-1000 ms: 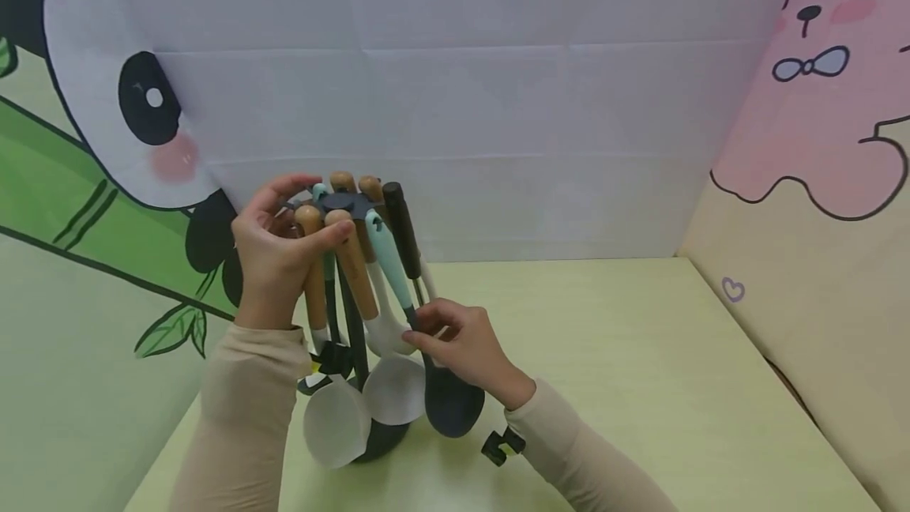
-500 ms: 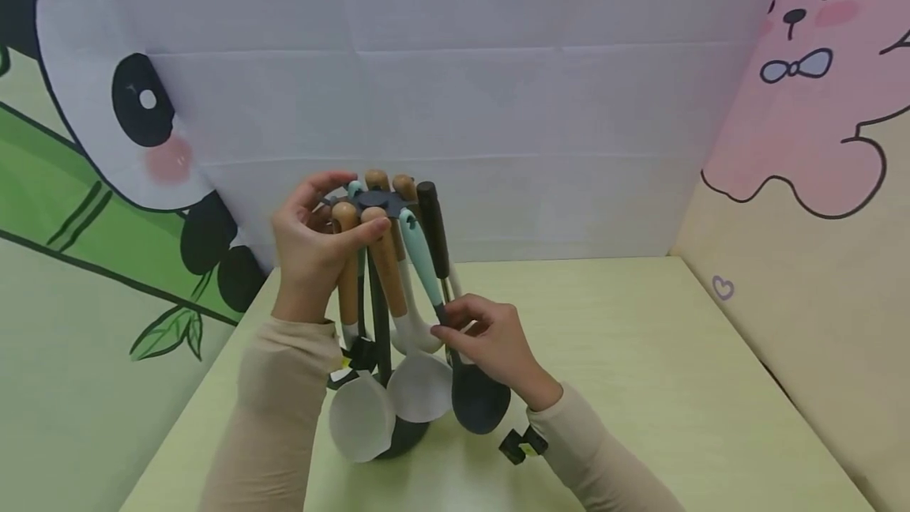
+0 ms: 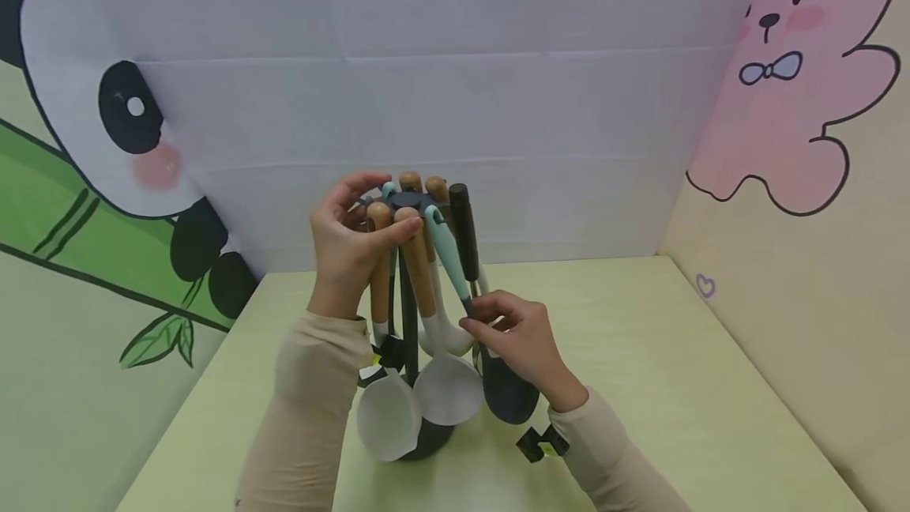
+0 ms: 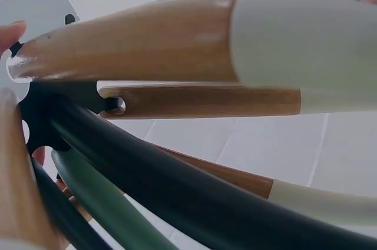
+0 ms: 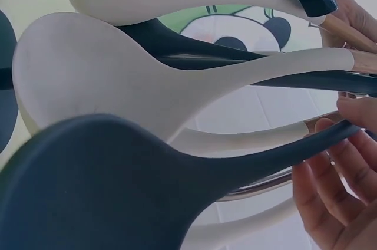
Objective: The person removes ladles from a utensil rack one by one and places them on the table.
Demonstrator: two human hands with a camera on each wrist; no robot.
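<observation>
A rotating utensil stand with a dark hub (image 3: pixel 408 200) and round base (image 3: pixel 432 442) carries several hanging kitchen tools. My left hand (image 3: pixel 344 243) grips its top, thumb across a wooden handle (image 3: pixel 418 279) and fingers behind the hub. Lower down, my right hand (image 3: pixel 526 338) pinches the neck of a dark spoon (image 3: pixel 510 392), whose teal handle (image 3: pixel 445 247) still meets the hub. In the right wrist view, thumb and fingertips close on the neck of this spoon (image 5: pixel 100 185). Two pale round-headed tools, one scoop (image 3: pixel 389 417) and one ladle (image 3: pixel 448 389), hang in front.
A dark-brown handle (image 3: pixel 464 231) stands behind the teal one. Around the stand spreads a pale yellow table (image 3: pixel 640 354). Behind it is a white backdrop (image 3: pixel 498 109), with a panda picture (image 3: pixel 71 101) at left and a pink bear (image 3: pixel 775 117) at right.
The stand, its tools and both hands have shifted right together over the table. Both hands keep the same grips. The head view has turned slightly.
</observation>
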